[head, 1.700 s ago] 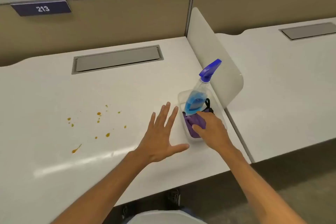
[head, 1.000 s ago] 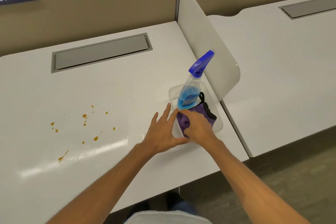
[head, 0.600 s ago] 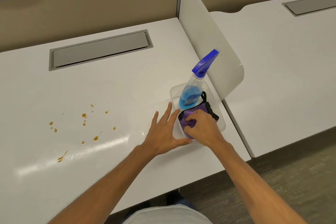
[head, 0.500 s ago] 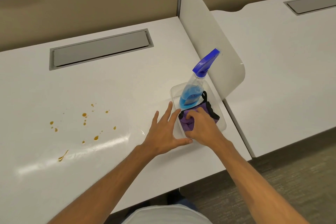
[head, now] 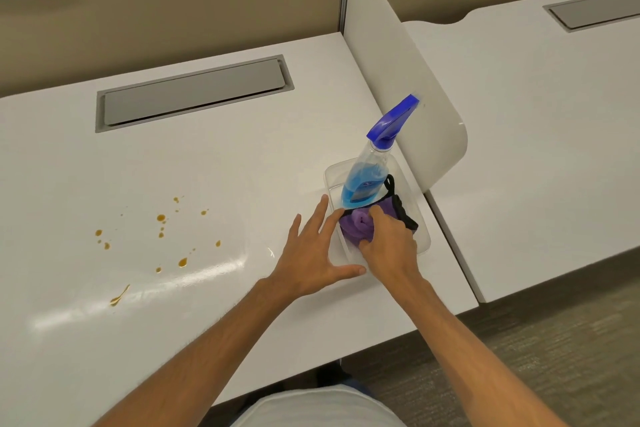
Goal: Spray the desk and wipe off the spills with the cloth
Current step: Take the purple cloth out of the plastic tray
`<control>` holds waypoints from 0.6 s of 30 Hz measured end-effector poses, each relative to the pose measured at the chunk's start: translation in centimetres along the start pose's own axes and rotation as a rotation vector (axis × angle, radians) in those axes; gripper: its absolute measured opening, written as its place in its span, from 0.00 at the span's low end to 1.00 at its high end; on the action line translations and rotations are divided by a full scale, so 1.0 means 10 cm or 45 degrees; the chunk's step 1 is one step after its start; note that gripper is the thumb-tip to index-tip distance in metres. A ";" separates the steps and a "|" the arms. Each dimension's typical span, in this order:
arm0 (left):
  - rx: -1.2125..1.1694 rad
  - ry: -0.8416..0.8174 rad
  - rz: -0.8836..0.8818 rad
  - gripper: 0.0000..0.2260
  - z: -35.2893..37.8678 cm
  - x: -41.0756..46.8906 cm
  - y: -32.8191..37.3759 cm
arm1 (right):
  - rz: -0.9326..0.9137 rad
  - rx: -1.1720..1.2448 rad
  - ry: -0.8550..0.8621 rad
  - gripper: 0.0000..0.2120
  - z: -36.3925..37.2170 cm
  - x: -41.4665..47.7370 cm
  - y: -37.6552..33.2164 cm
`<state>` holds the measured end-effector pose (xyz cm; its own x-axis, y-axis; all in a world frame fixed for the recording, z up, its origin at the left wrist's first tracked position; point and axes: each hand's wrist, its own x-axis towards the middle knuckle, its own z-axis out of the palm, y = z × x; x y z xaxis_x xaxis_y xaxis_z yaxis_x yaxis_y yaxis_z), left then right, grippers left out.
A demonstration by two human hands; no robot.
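A clear plastic tub [head: 423, 242] sits at the right end of the white desk [head: 214, 163]. In it stands a spray bottle [head: 367, 180] with blue liquid and a blue trigger head, tilted right. In front of the bottle lies a bunched purple cloth [head: 356, 227] with black trim. My right hand [head: 389, 243] reaches into the tub and pinches the cloth. My left hand [head: 313, 253] lies flat on the desk with fingers spread, touching the tub's left wall. Several brown spill drops [head: 161, 236] dot the desk to the left.
A white divider panel [head: 398, 55] stands just behind and right of the tub. A grey cable hatch [head: 194, 94] is set into the desk at the back. A second white desk [head: 554, 121] lies to the right. Beige partition walls run behind.
My right hand has closed tighter on the purple cloth and bunched it up inside the tub. My left hand moved in against the tub's side and stays there.
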<state>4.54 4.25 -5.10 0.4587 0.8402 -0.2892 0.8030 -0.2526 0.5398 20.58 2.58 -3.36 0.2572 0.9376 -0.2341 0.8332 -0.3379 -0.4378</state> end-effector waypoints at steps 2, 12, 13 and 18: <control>-0.001 -0.005 -0.012 0.49 -0.01 0.00 0.01 | -0.045 0.063 0.031 0.26 -0.04 -0.03 -0.01; -0.622 0.063 -0.060 0.42 -0.22 -0.09 0.13 | -0.335 0.085 0.191 0.23 -0.66 -0.32 -0.17; -0.842 0.128 -0.114 0.37 -0.25 -0.10 0.14 | -0.353 0.082 0.208 0.22 -0.75 -0.36 -0.22; -1.917 0.384 -0.523 0.17 -0.41 -0.11 0.19 | -0.386 0.171 0.265 0.20 -1.13 -0.59 -0.51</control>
<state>4.01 4.82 -0.49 0.0787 0.8351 -0.5445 -0.3305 0.5371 0.7761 20.29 -0.25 10.04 0.1146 0.9885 0.0987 0.8187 -0.0377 -0.5729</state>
